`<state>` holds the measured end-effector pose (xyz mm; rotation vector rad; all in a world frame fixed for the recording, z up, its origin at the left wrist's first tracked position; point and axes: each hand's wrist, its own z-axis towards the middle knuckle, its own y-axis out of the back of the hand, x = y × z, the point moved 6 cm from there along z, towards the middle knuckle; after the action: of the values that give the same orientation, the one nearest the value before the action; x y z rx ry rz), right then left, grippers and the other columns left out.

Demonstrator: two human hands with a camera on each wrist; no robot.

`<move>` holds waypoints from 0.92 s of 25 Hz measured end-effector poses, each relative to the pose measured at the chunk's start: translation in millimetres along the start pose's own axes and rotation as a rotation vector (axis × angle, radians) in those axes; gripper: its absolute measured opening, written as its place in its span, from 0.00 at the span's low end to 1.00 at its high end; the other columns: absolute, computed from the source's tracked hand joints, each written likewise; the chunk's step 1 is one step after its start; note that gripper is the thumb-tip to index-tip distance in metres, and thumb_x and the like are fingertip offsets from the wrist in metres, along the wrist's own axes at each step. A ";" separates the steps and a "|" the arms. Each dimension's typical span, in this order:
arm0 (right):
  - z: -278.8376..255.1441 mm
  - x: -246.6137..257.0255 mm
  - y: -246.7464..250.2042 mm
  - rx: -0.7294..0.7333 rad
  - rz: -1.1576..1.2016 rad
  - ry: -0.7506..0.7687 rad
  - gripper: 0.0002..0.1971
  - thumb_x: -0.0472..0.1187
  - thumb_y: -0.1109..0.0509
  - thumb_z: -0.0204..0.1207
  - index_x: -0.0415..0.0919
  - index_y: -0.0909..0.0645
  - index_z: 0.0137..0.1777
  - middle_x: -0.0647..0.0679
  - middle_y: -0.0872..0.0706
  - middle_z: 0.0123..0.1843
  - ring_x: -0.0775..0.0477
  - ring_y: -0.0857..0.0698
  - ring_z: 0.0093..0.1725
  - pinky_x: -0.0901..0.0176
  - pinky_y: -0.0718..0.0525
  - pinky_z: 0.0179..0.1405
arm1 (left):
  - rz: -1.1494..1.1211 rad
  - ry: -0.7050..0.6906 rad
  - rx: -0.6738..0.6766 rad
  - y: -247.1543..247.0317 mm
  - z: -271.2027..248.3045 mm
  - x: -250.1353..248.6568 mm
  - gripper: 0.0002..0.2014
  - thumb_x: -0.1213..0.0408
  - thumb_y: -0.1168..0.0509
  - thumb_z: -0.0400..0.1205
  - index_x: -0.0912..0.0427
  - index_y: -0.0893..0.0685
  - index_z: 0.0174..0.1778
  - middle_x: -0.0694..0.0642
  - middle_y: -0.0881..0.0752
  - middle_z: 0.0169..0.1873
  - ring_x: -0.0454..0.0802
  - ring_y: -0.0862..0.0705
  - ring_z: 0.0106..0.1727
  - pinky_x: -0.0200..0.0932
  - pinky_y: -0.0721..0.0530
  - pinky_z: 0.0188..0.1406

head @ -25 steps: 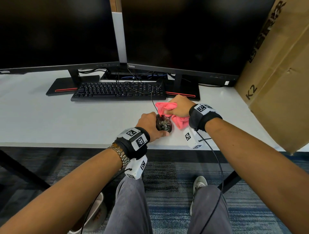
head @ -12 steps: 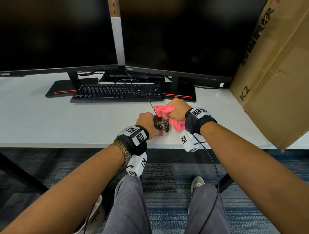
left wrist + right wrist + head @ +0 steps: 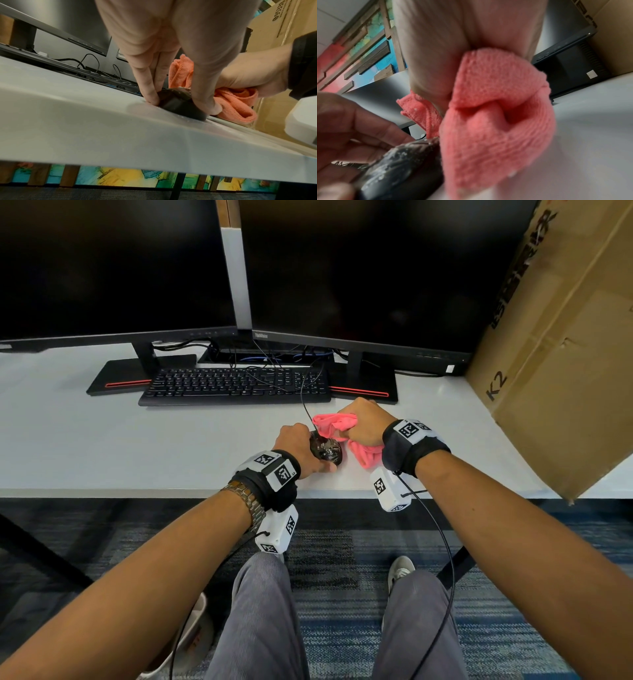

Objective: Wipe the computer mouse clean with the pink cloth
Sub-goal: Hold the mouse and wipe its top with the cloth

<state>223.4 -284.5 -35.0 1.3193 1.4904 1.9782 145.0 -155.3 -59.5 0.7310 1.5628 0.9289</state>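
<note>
The left hand [image 3: 301, 448] grips the black mouse [image 3: 327, 451] near the desk's [image 3: 102, 446] front edge; at its 2 o'clock the right hand [image 3: 364, 424] clutches the bunched pink cloth [image 3: 337, 424], touching it.

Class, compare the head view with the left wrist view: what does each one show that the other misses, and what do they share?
Only the head view shows the keyboard, the mouse cable, the person's legs and the carpet. Only the left wrist view shows the left hand's fingers pinching the mouse's sides, and the desk's underside edge. Both show the left hand holding the black mouse on the white desk, the right hand gripping the bunched pink cloth beside it, and the cardboard box.
</note>
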 end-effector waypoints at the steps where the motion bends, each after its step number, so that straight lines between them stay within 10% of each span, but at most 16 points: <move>1: -0.2 1.2 0.6 -0.012 -0.013 0.018 0.09 0.36 0.30 0.79 0.30 0.12 0.44 0.43 0.16 0.38 0.51 0.23 0.34 0.57 0.23 0.38 | -0.001 -0.002 -0.001 0.3 -0.3 -0.2 0.30 0.45 0.18 0.60 0.61 0.15 0.50 0.54 0.17 0.41 0.51 0.21 0.44 0.41 0.25 0.39; 6: -2.3 2.8 0.8 -0.008 -0.055 0.055 0.19 0.32 0.33 0.78 0.41 0.26 0.24 0.45 0.22 0.26 0.49 0.26 0.28 0.55 0.24 0.36 | -0.004 -0.017 -0.011 2.0 -2.4 -1.8 0.28 0.45 0.18 0.61 0.61 0.14 0.48 0.54 0.17 0.39 0.52 0.20 0.42 0.41 0.25 0.38; 23: 18.5 -23.7 31.5 -0.123 0.175 -0.212 0.15 0.35 0.31 0.75 0.42 0.25 0.26 0.46 0.23 0.28 0.47 0.23 0.31 0.53 0.23 0.36 | 0.037 -0.050 -0.027 1.9 2.9 6.2 0.39 0.41 0.20 0.61 0.64 0.19 0.60 0.58 0.12 0.53 0.55 0.15 0.56 0.47 0.16 0.57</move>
<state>258.7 -303.3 -17.8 1.5959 1.1727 1.9267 146.7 -148.6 -61.1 0.7610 1.4951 0.9502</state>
